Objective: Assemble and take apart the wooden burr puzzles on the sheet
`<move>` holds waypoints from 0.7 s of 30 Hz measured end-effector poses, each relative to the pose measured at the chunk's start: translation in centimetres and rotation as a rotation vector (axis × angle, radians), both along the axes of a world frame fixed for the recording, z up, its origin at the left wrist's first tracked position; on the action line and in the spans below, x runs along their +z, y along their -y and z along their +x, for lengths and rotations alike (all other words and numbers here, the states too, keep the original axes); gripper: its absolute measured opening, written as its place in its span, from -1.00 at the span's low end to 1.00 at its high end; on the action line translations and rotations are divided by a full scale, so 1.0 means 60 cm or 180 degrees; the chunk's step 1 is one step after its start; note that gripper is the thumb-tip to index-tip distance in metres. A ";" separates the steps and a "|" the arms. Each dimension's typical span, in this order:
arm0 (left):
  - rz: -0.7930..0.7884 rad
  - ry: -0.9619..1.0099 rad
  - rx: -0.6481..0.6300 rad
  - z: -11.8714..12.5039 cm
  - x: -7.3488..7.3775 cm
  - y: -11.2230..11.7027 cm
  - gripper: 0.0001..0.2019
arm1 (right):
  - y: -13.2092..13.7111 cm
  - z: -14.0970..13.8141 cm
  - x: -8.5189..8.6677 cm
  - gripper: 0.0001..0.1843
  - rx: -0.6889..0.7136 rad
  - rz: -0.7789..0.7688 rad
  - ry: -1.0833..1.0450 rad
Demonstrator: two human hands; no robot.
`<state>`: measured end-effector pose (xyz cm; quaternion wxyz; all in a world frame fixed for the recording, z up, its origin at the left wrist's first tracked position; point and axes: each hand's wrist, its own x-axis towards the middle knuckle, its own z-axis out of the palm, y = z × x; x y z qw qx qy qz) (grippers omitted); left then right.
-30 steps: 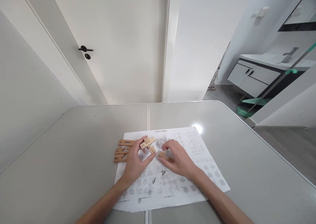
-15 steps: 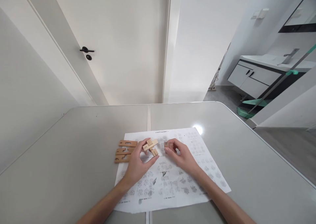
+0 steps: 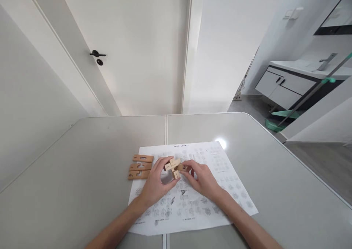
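Observation:
Over the printed sheet, my left hand (image 3: 155, 183) grips a few interlocked wooden puzzle pieces (image 3: 172, 164), thumb below and fingers behind them. Pinched between the thumb and fingers of my right hand (image 3: 202, 178) is a single notched wooden puzzle piece (image 3: 181, 167). Its left end meets the interlocked pieces; how deep it sits in them I cannot tell. Left of my left hand lie three flat wooden pieces (image 3: 140, 166) with cut-outs and dark numbers, stacked one above another in a column.
The white instruction sheet (image 3: 192, 219), printed with small diagrams, lies on a grey table (image 3: 82, 175) with a centre seam. Behind the table stand a white door (image 3: 137, 58) and a wall. A sink cabinet (image 3: 286, 84) and a green dustpan (image 3: 273, 125) are at the right.
My right hand has brought its piece leftward against the interlocked pieces. My left hand has turned those pieces and shifted them slightly right. The three flat pieces stay put.

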<state>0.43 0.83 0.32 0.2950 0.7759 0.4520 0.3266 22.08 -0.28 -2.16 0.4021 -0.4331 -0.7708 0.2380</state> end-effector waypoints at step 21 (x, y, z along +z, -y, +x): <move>0.0345 -0.0255 -0.0265 -0.007 -0.011 -0.006 -0.39 | 0.007 0.006 0.016 -0.74 0.0226 0.0304 0.0163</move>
